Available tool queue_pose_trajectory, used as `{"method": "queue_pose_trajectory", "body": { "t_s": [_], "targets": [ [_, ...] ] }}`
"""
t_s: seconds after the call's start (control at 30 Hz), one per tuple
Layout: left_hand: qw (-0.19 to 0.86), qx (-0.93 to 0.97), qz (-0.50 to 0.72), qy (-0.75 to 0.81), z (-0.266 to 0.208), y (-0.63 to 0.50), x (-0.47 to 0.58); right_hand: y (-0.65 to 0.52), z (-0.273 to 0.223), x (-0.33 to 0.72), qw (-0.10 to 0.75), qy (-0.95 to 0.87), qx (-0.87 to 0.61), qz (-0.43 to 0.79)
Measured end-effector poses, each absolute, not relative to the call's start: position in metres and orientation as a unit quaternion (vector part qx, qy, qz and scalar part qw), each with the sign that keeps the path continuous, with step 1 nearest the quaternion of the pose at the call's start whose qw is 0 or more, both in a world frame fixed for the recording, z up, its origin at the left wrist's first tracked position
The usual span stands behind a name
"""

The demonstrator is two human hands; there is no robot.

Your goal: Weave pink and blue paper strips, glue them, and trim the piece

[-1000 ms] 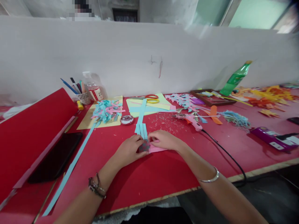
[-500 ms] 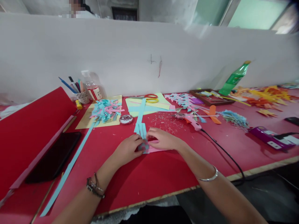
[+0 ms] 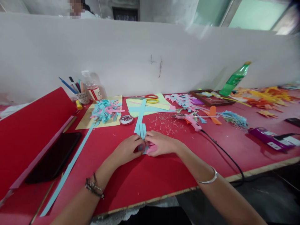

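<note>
Light-blue paper strips run lengthwise toward me, their near ends overlapping under my fingers. My left hand is closed at their near end, its thumb and fingers pinching the folded blue paper down on the table. From the other side, my right hand is closed on a pink paper strip, bent over where it meets the blue ones. The fingers of both hands nearly touch, and they hide most of the join between pink and blue.
A pink glue gun lies to the right, its black cord trailing over the table edge. Scissors rest on coloured paper sheets. A black phone leans at left; a green bottle tilts at the back right.
My right hand has moved slightly left and curled over the pink strip, which was lying out flat to the right and is now folded in. My left hand has stayed nearly in place.
</note>
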State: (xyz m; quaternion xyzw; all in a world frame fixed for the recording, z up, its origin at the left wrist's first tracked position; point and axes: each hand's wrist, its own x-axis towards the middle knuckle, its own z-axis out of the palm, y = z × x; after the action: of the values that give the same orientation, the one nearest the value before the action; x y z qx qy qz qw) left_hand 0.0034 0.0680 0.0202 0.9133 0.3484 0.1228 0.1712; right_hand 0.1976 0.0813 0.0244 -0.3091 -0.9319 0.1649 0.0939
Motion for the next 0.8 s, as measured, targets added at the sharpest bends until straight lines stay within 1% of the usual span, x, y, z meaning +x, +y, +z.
{"method": "queue_pose_trajectory", "body": {
  "t_s": [0.33,0.47,0.6,0.7,0.8],
  "targets": [
    [0.188,0.907,0.145,0.348,0.016,0.069,0.004,0.081,0.023,0.198,0.101,-0.937,-0.293,0.161],
    [0.189,0.915,0.158,0.320,0.016,0.069,0.005,0.082,0.023,0.198,0.109,-0.937,-0.290,0.164],
    [0.193,0.923,0.130,0.308,0.015,0.068,0.008,0.085,0.027,0.202,0.094,-0.941,-0.267,0.186],
    [0.144,0.929,0.090,0.329,0.017,0.065,0.011,0.084,0.033,0.206,0.069,-0.940,-0.269,0.199],
    [0.077,0.930,0.055,0.354,0.021,0.061,0.015,0.078,0.042,0.204,0.037,-0.935,-0.305,0.176]
  ]
}}
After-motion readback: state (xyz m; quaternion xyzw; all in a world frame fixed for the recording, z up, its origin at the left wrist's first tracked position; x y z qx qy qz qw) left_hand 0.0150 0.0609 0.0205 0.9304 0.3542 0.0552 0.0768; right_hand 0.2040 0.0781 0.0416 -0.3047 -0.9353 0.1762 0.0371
